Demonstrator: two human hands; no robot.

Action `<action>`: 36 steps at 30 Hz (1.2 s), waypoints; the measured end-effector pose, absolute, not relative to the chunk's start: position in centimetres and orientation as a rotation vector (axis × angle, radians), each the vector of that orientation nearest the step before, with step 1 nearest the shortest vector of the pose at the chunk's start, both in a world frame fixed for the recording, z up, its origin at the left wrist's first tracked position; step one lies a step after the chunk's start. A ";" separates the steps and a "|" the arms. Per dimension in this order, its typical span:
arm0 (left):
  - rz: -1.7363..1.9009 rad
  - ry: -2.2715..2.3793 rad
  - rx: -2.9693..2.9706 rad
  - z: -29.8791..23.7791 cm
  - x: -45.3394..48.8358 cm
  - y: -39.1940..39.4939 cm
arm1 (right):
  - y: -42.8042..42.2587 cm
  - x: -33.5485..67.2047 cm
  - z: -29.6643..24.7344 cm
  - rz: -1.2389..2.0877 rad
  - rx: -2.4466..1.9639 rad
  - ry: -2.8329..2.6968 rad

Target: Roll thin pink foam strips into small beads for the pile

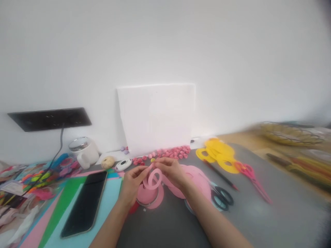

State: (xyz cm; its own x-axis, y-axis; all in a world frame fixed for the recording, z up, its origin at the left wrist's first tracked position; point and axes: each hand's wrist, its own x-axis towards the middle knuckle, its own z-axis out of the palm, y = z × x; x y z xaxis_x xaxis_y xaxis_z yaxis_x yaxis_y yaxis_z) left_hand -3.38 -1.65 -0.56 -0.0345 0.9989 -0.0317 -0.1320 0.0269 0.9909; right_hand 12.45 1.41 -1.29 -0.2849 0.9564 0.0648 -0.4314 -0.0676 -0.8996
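Observation:
A curled pink paper strip [156, 179] hangs in a spiral between my two hands. My left hand [131, 184] pinches it from the left with thumb and fingers together. From the right, my right hand [172, 172] closes its fingertips on the top of the strip. Below the spiral lie pink paper discs [148, 195] on the dark grey mat [165, 227]. More pink paper circles [198, 181] lie beneath and beside my right wrist. Just beyond my fingertips is a row of small pink rolled paper pieces [176, 151].
A phone [85, 203] rests on coloured paper sheets [55, 210] at left. A white mug [86, 153] stands behind. To the right lie black-handled scissors [222, 198], a pencil [221, 175], yellow paper rings [219, 151] and pink scissors [254, 179]. A white board [157, 119] leans on the wall.

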 end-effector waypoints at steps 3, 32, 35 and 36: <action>1.275 1.159 1.054 -0.5 -3.4 -1.6 | 1.4 12.5 -1.3 1.620 -0.686 -1.060; 1.295 1.159 1.006 -0.4 -3.4 -1.6 | 1.6 12.6 -1.7 1.612 -0.730 -1.044; 1.291 1.159 1.026 -0.4 -3.4 -1.7 | 1.6 12.6 -1.6 1.607 -0.749 -1.050; 1.287 1.163 1.035 -0.4 -3.3 -1.7 | 1.5 12.5 -1.6 1.599 -0.755 -1.059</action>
